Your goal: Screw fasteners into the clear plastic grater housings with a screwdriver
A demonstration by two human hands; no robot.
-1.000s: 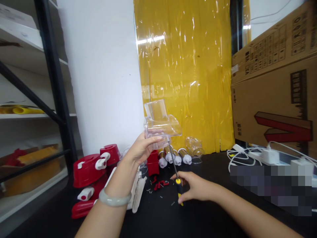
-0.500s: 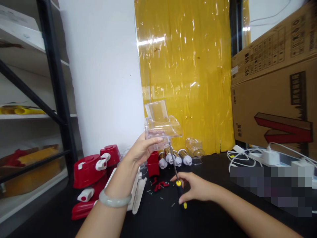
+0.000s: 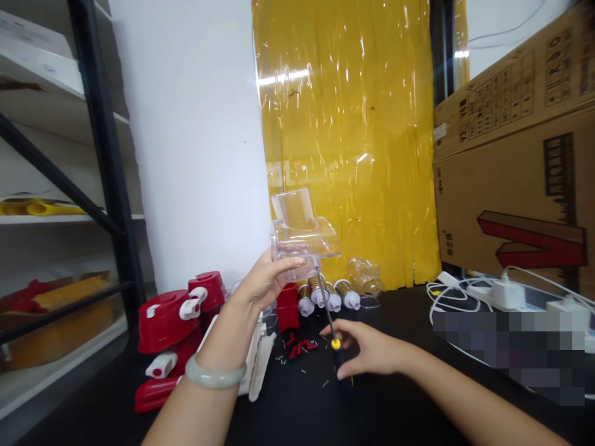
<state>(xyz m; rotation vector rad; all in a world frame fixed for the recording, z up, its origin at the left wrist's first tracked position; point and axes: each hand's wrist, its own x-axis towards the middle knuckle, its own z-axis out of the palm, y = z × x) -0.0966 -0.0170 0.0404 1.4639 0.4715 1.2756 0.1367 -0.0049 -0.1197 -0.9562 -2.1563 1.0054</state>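
Clear plastic housing (image 3: 303,232): held up in the air above the black table (image 3: 395,396), approx. centre of view, in front of the yellow plastic sheet (image 3: 346,136). Transparent body w/ an upright chute on top and a wider flared section below.

Left hand (image 3: 267,279): fingers closed round the housing's lower left part, thumb along the bottom edge. Pale bangle (image 3: 215,375) on the wrist.

Screwdriver (image 3: 332,328): thin metal shaft runs up at a slant, tip at the underside of the housing; exact contact pt. cannot be made out. Handle is black w/ a yellow collar, low over the table.

Right hand (image 3: 367,353): fingers wrapped on the screwdriver handle, thumb near the yellow collar.

Below/behind the housing:
- Small red block (image 3: 287,306), standing on the table just beside the left hand.
- Row of metal cylinders w/ white caps (image 3: 328,294), lying at the foot of the yellow sheet.
- Another clear part (image 3: 365,275), right of the cylinders.
- Loose red clips and small screws (image 3: 300,348) scattered on the table betw. the two hands.

Left side: red bases w/ white levers (image 3: 174,316), grouped near a black shelf rack (image 3: 100,155).

Right side: large cardboard boxes (image 3: 515,167), w/ white cables and chargers (image 3: 493,291) on the table in front.
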